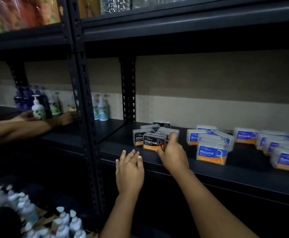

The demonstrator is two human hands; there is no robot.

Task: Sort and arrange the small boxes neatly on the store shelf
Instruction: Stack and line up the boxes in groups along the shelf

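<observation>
Filling most of the view is a big dark metal shelf [209, 170], with its long flat board running from 9 o'clock to 3 o'clock. On the board sit three bunches of small boxes. The black Charcoal boxes [151, 137] are in the middle. The blue Round boxes [211, 148] are just beside them, toward 3 o'clock. The blue Smooth boxes [278, 146] are at the far 3 o'clock side, and the last one is cut off by the edge.

The right hand [172, 154] comes up from 5 o'clock. Its thumb and fingers are curled round the right end of the front Charcoal box [153, 143], so it is holding that box. The box stands up on the board, touching the other black ones behind it. The hand hides that end of the box.

The left hand [129, 169] comes up from 6 o'clock. Its fingers are straight and a little spread, holding nothing. The fingertips are at the front edge of the board, just below the black boxes and apart from them.

At 9 o'clock another person's hands [42, 117] are by some pump bottles [38, 107], all blurry. More pump bottles [100, 109] stand past the post. At 7 o'clock is a blurry bunch of white bottles [63, 222]. The things on the top shelf at 11 o'clock are too blurry to tell.
</observation>
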